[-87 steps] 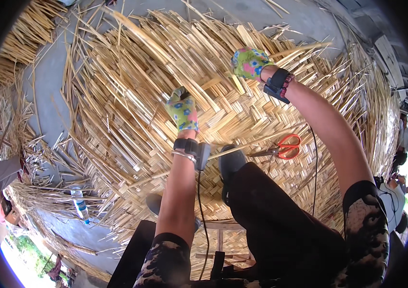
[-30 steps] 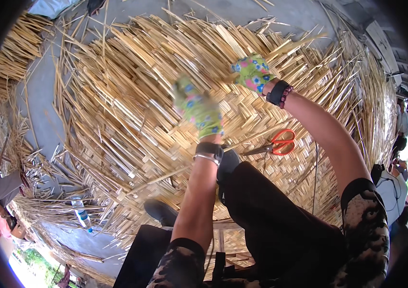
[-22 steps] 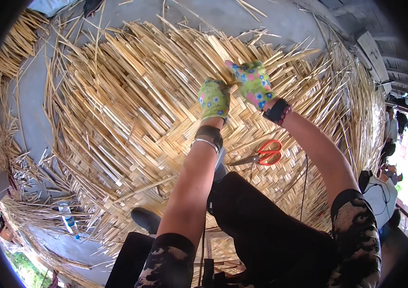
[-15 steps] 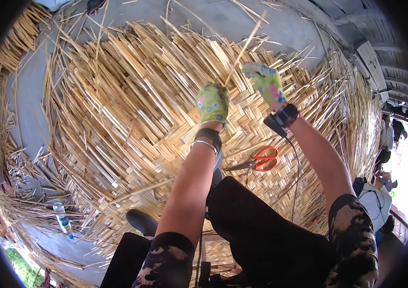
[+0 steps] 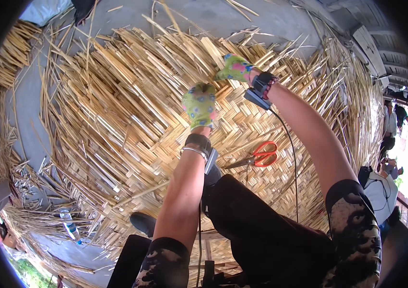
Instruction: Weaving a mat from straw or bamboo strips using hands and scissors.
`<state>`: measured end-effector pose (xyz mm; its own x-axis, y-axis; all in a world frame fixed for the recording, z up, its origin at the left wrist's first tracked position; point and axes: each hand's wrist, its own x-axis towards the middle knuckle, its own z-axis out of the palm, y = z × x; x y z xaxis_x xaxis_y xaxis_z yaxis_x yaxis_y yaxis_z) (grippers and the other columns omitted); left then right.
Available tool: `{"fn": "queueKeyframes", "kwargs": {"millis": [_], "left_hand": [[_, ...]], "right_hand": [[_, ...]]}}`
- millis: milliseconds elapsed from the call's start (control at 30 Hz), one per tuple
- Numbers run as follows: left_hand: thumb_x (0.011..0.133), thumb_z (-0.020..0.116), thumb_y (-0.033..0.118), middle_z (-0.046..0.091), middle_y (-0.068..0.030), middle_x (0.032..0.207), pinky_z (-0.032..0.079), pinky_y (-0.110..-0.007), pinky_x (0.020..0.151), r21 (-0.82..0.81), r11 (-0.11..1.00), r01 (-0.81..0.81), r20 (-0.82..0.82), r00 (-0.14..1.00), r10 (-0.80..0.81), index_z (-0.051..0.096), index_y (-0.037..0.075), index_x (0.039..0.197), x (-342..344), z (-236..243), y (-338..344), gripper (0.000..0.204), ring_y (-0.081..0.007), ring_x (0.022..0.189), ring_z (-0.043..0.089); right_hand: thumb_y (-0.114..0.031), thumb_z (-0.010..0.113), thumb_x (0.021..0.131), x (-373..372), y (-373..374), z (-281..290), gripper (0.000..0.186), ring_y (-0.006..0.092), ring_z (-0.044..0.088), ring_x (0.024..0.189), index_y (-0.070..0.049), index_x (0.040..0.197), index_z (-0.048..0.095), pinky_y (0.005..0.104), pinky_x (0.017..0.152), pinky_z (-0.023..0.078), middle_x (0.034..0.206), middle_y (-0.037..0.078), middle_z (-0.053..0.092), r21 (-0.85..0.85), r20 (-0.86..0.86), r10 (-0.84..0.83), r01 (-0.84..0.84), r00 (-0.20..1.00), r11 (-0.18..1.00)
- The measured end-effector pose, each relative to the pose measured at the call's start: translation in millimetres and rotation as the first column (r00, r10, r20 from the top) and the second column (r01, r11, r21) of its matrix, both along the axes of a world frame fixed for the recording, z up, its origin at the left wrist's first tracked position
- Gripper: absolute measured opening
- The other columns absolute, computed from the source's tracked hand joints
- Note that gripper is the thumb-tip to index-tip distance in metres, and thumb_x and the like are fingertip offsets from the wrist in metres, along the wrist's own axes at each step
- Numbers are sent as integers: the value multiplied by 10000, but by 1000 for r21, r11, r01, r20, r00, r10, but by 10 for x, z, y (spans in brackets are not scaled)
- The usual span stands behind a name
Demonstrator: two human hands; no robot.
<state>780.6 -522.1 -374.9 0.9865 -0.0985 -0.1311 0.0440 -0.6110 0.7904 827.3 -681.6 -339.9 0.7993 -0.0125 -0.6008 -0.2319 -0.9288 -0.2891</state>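
A large mat of flat, straw-coloured reed strips (image 5: 132,86) spreads in front of me, tightly woven nearest to me, with long loose ends fanning out at the far side. My left hand (image 5: 199,104), in a green flowered glove, is closed low over the weave's edge; what its fingers grip is hidden. Just beyond it to the right, my right hand (image 5: 235,68), gloved alike, bends its fingers and thumb around the end of a broad pale strip (image 5: 211,52). Orange-handled scissors (image 5: 264,154) lie on the woven part, nearer to me than both hands.
A plastic bottle (image 5: 71,226) lies among loose strips at the left. More reeds (image 5: 13,55) are piled at the far left. A black cable (image 5: 294,158) runs from my right wrist across the mat. My shoe (image 5: 142,222) rests on the weave. People (image 5: 390,120) are at the far right.
My right hand has come left and lower onto the strips, closer to my left hand. The thin strip that rose between the hands no longer stands there. My left hand has shifted slightly left.
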Motion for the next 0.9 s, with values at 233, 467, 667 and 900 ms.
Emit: {"fn": "queueKeyframes", "kwargs": {"millis": [233, 467, 667, 900], "left_hand": [[728, 579, 251, 602, -136, 688, 442, -379, 579, -151, 972, -178, -135, 978, 158, 616, 107, 851, 57, 25, 123, 193, -315, 661, 583], [789, 480, 227, 590, -147, 901, 448, -392, 699, 189, 922, 338, 3, 939, -345, 587, 95, 966, 214, -364, 128, 245, -312, 837, 559], [779, 449, 118, 576, -179, 913, 438, -368, 727, 153, 962, 227, 113, 963, -245, 571, 31, 915, -15, -227, -69, 203, -306, 875, 545], [797, 449, 91, 534, -184, 1032, 441, -381, 747, -95, 993, 74, -312, 945, -101, 520, 69, 1077, -94, -129, -111, 290, -325, 891, 541]], "right_hand": [[-230, 585, 767, -323, -209, -645, 375, 230, 573, 919, -26, 1074, 518, 329, 823, 449, 1016, 119, 584, 778, -621, -477, 560, 622, -283], [-151, 566, 780, -302, -419, -1106, 316, 201, 562, 849, -7, 1062, 563, 289, 780, 444, 961, 89, 596, 936, -132, -596, 297, 792, 187], [-25, 547, 777, -576, -514, -256, 181, 167, 613, 715, 36, 937, 607, 251, 563, 493, 878, 109, 634, 864, -220, -813, 494, 540, 94], [-87, 470, 830, -683, -687, -495, 221, 180, 611, 742, 27, 975, 592, 257, 600, 500, 900, 106, 626, 896, -139, -884, 436, 447, 79]]}}
